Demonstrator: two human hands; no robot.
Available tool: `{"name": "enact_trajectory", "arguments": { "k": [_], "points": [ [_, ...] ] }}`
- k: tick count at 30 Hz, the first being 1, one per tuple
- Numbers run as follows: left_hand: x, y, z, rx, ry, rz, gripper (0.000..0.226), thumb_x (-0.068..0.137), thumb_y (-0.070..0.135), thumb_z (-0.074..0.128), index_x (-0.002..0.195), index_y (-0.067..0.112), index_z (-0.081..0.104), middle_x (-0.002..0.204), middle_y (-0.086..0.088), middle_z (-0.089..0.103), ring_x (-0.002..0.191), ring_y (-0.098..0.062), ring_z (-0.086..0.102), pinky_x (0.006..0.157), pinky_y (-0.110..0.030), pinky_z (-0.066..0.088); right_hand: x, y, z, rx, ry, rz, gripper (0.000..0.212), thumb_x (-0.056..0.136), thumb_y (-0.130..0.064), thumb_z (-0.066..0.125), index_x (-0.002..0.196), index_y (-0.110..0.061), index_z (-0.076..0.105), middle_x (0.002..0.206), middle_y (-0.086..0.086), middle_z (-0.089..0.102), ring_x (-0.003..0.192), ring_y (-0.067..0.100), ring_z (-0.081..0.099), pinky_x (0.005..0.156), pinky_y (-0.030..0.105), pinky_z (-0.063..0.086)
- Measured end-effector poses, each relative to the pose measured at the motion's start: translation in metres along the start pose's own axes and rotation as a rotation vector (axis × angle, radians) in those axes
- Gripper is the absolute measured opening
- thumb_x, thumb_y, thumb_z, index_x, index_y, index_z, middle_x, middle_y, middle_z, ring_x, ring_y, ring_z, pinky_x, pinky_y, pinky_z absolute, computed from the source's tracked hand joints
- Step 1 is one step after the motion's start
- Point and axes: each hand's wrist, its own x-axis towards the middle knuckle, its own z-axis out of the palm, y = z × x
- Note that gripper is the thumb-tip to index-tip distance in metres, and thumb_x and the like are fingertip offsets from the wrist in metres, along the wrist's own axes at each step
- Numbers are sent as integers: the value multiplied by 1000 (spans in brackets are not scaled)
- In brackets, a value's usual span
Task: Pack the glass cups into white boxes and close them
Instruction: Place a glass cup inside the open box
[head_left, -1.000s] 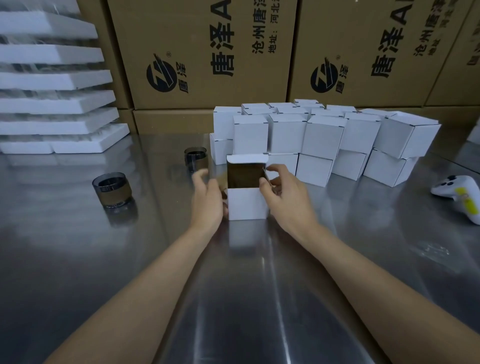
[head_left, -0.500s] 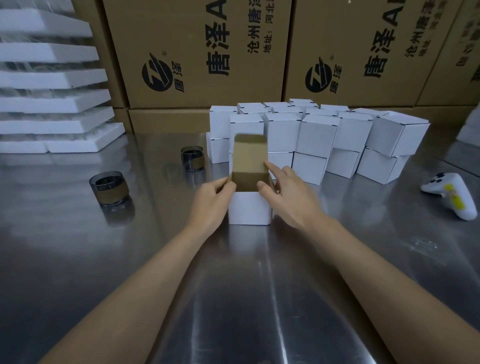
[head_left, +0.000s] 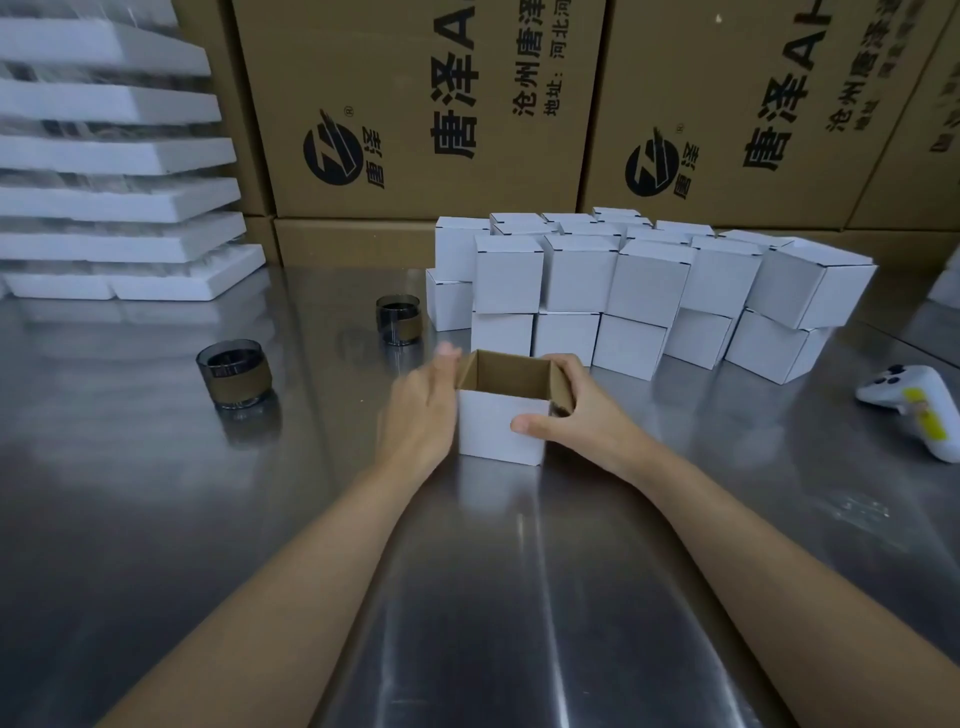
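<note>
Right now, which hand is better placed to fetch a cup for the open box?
Left. The left hand is open beside the box, and the near cup and far cup stand on its side. The right hand grips the box and would have to cross it.

Cartons (head_left: 395, 78) — "唐泽", "沧州唐泽"

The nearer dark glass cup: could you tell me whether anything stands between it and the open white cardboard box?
Only the left hand, beside the left wall of the open white cardboard box, which the right hand grips. Nothing else visible stands between it and the nearer dark glass cup.
</note>
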Motion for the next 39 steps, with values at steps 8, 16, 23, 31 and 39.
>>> {"name": "enact_trajectory", "arguments": {
  "k": [8,16,23,31,39],
  "points": [
    [47,-61,-69,656,613,-120,64,86,22,61,143,6,38,157,-18,22,146,-34,13,118,-51,7,2,4,4,28,0,-9,67,55,-69,75,109,-45,43,104,-12,58,81,-6,57,68,6,45],
    [44,-64,-66,693,378,-167,29,91,12,56,115,-4,55,145,-26,30,126,-44,34,104,-49,30,3,4,5,32,5,2,74,58,-66,75,119,-39,43,106,-14,59,86,-4,58,69,9,44],
    [29,-37,-18,346,-48,197,14,88,21,66,94,13,57,143,2,35,129,-22,35,99,-35,41,5,2,3,35,171,27,68,72,-43,81,125,-23,45,103,-2,62,96,14,60,83,29,50],
    [29,-38,-20,98,-216,155,41,77,18,80,108,18,53,142,10,26,125,-13,42,107,-34,40,5,3,2,11,180,36,72,73,-47,79,128,-24,40,100,-7,57,92,8,57,75,22,46],
    [35,-41,-21,-51,-196,-41,85,80,21,79,147,24,27,137,4,50,118,-10,51,95,-20,43,8,5,1,38,158,43,71,71,-47,81,125,-26,41,102,-7,58,93,11,59,78,25,49]
  ]
}}
